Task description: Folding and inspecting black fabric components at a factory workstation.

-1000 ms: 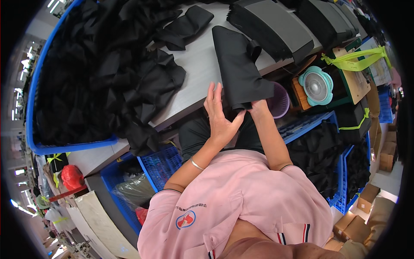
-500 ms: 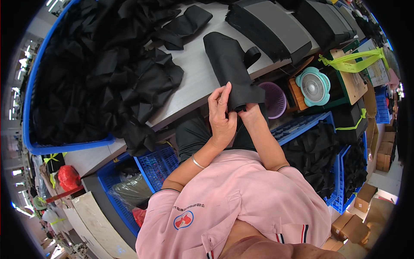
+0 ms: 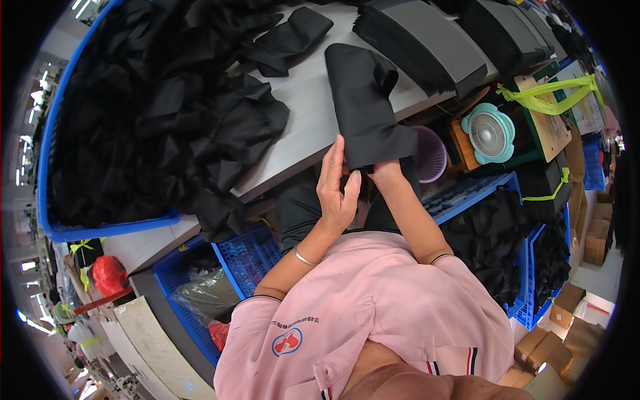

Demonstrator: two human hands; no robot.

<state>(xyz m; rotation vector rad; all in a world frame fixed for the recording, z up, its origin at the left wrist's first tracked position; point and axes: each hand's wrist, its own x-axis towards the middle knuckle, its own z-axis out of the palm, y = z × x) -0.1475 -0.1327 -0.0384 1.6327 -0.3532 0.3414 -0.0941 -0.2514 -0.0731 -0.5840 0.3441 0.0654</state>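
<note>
A long black fabric piece (image 3: 363, 107), like a flat sleeve with a looped strap (image 3: 385, 75) on its right side, lies across the table edge, its near end over my lap. My left hand (image 3: 337, 190) is at its near left edge, fingers stretched out and together, thumb apart. My right hand (image 3: 387, 172) reaches under the near end of the fabric; its fingers are hidden there, and whether they grip the cloth does not show.
Black fabric pieces overflow a large blue crate (image 3: 110, 230) onto the grey table (image 3: 283, 143). Stacked dark panels (image 3: 423, 43) lie at the far right. Beyond my right hand are a purple basket (image 3: 430, 153), a teal fan (image 3: 490, 133) and blue crates (image 3: 523, 267).
My left hand has slid back along the fabric's left edge and its fingers have straightened. The fabric has turned slightly, and its strap has folded closer. My right hand has gone further under it.
</note>
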